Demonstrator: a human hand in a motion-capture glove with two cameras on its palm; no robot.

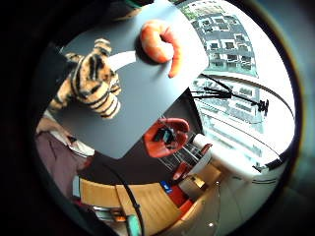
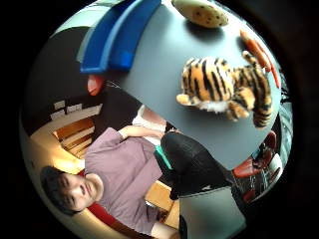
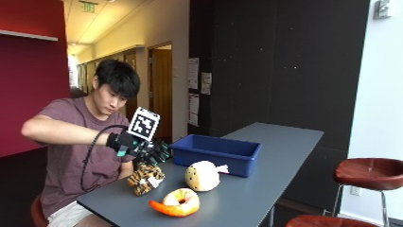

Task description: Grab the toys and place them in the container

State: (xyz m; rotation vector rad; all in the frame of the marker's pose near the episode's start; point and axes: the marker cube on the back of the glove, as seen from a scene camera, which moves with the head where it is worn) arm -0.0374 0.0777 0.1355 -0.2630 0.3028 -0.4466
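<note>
While nothing is lifted yet, the orange shrimp toy [image 3: 174,202] lies nearest on the grey table [image 3: 264,189]. Behind it sit the tiger plush [image 3: 144,178] and a spotted cream plush [image 3: 201,175]. Directly above the tiger hovers the gloved right hand [image 3: 146,150], likely lining up a grasp; its finger spread can't be told. Farthest stands the blue container [image 3: 217,152].

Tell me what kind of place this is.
Probably a hallway or lounge in a campus or office building: a long corridor with doors, notices on a dark wall, and a high grey table with bar stools.
</note>
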